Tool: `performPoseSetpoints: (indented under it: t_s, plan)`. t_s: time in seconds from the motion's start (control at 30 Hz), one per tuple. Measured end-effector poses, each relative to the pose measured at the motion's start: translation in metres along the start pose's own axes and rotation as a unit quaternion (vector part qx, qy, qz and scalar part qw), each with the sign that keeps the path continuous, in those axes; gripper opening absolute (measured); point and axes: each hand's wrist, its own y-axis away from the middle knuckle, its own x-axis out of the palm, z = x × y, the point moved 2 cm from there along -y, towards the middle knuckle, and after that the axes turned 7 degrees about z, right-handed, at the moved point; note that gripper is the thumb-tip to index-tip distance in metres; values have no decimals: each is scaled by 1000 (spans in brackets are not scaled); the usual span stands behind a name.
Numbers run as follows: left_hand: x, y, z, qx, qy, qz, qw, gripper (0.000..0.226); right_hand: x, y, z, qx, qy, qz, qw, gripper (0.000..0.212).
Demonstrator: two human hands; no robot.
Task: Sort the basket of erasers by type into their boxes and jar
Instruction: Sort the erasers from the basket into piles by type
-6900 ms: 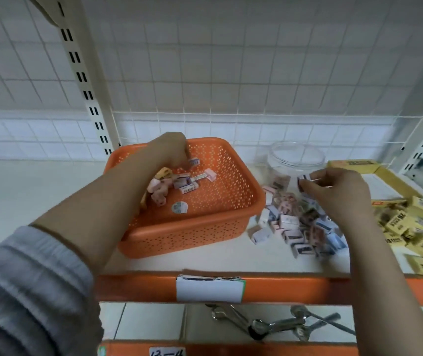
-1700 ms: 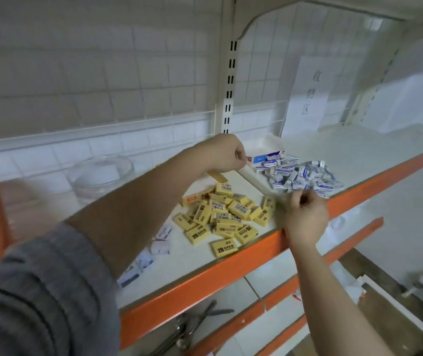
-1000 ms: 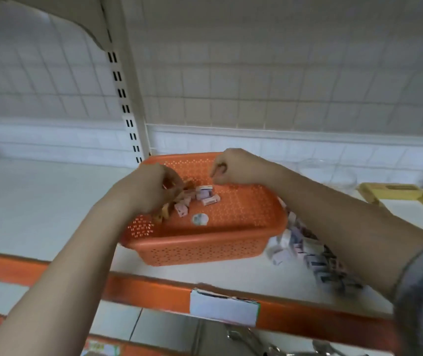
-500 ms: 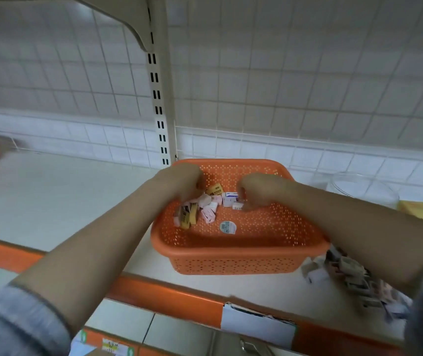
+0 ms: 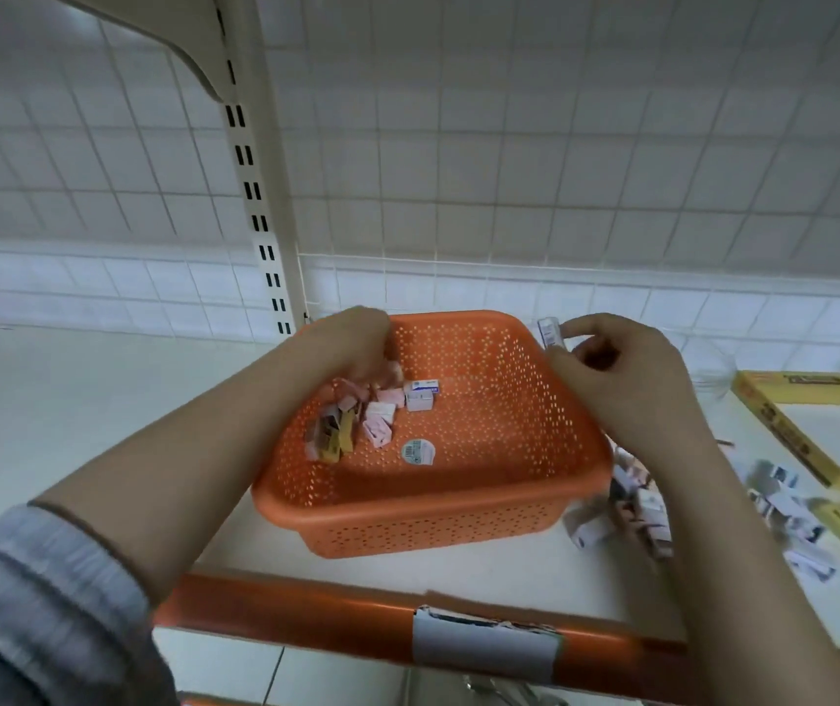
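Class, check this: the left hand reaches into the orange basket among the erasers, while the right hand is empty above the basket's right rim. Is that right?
Not quite. In the head view the right hand is not empty: it pinches a small white eraser. The left hand does reach into the orange basket.

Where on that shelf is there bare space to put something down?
Left of the orange basket, the white shelf lies bare. The basket floor's right half is free too. Right of it is crowded: loose erasers and a yellow box.
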Motion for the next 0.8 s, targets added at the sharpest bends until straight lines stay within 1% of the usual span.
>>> performPoseSetpoints:
  t_s: [0.1,0.23,0.3,0.4,0.47,0.57,0.63,0.7,0.77,0.8]
  plan:
    - [-23,35,-39,62,83,-93,990,23,-16,23,-14,27,-62,-70,995,14]
    - [-24,74,-107,144,180,-184,955,21,-50,48,-35,43,-64,-140,987,13]
    - [-12,78,-143,174,195,-188,947,30,-75,60,-47,47,-57,-171,983,12]
    - [22,71,-201,198,193,-165,947,40,-116,80,-72,60,-42,-205,976,7]
    - [49,63,-235,196,229,-150,942,40,-142,93,-91,71,-31,-201,976,6]
    - [81,49,-264,131,261,-160,943,38,-183,111,-117,86,-29,-188,978,8]
    - [97,43,-270,88,283,-209,932,35,-206,122,-132,93,-22,-178,979,8]
    - [109,43,-276,66,281,-273,918,32,-225,129,-146,99,-7,-172,980,8]
    - [117,47,-287,69,260,-336,903,25,-242,133,-160,110,12,-171,979,8]
    - [119,51,-295,83,249,-350,899,23,-250,135,-167,118,23,-175,977,9]
